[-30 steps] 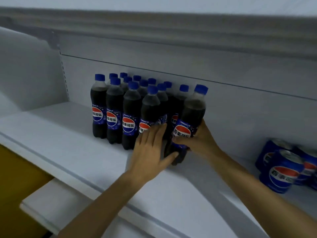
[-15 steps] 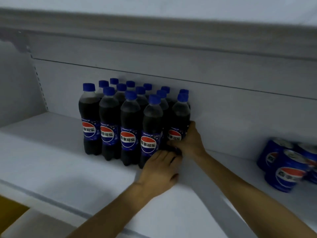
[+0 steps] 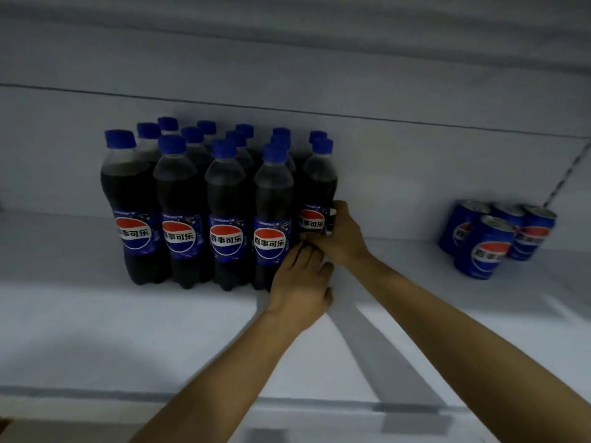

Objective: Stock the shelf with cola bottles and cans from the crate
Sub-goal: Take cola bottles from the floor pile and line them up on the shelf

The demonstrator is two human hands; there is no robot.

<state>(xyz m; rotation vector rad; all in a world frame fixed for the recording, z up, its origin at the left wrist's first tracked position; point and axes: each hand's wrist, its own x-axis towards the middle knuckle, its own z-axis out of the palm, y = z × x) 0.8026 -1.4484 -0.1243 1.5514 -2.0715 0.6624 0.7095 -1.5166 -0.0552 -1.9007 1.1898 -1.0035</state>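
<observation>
The right hand (image 3: 339, 235) grips the rightmost bottle (image 3: 318, 183) at its label, upright on the shelf (image 3: 96, 330) beside the other bottles (image 3: 179, 199). The left hand (image 3: 300, 282) lies just nearer, fingers curled at its base; whether it grips is unclear.

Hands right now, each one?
Left hand: curled low by the rightmost cola bottle; grip cannot be told.
Right hand: holding that bottle at its label.

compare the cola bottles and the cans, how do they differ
The bottles are tall and clear, showing dark cola under blue caps; the cans are short and solid blue. The bottles form a tight block on the left; the cans cluster apart on the right. The right hand grips the rightmost bottle; no hand touches the cans. Both carry the same round logo.
</observation>
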